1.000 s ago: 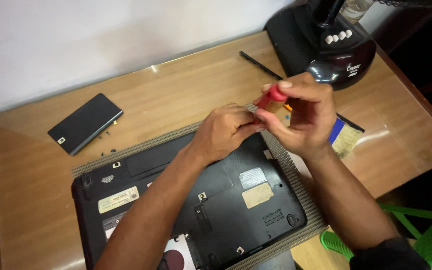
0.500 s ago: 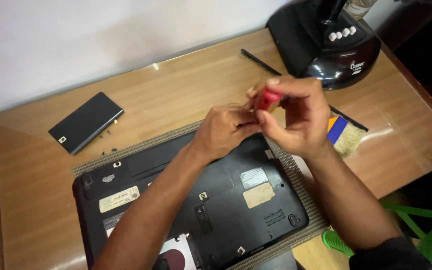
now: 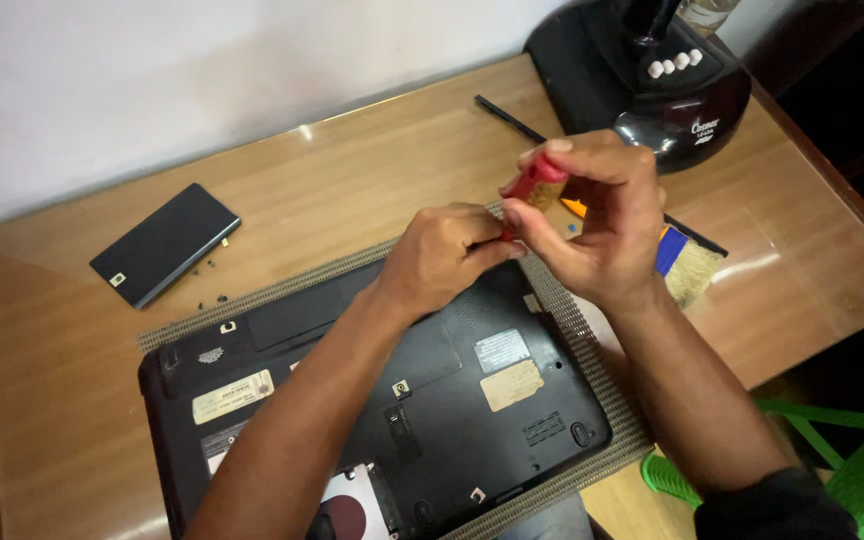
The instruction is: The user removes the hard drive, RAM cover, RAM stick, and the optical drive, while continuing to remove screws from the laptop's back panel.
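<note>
Both hands are meeting above the rear edge of the laptop (image 3: 382, 400), which is lying bottom-up on a grey mat (image 3: 592, 330) on the wooden table (image 3: 352, 190). The right hand (image 3: 592, 215) is closing thumb and fingers around a red-handled screwdriver (image 3: 535, 180). The handle is sitting high in the grip and the shaft is slanting down and leftward toward the left hand (image 3: 442, 255). The left hand is pinching its fingertips at the lower end of that shaft; whether a screw or bit is sitting between them cannot be told.

The tool's long axis is running from upper right to lower left, tip pointing toward the laptop's rear edge just below. Both hands are touching the tool, the right carrying it, the left steadying the tip. The open drive bay (image 3: 352, 500) is lying at the laptop's front edge, well apart from the tip.

Left of the laptop, a removed black cover (image 3: 164, 243) is resting on the table with small screws (image 3: 214, 280) just beside it. Right of the laptop, a brush (image 3: 687, 265) is lying partly behind the right hand, with a black fan base (image 3: 642, 75) beyond it.

Against the frame one second back, the handle is tilting more to the left and the left fingertips are sitting closer to the shaft; laptop, cover and brush are remaining where they were.
</note>
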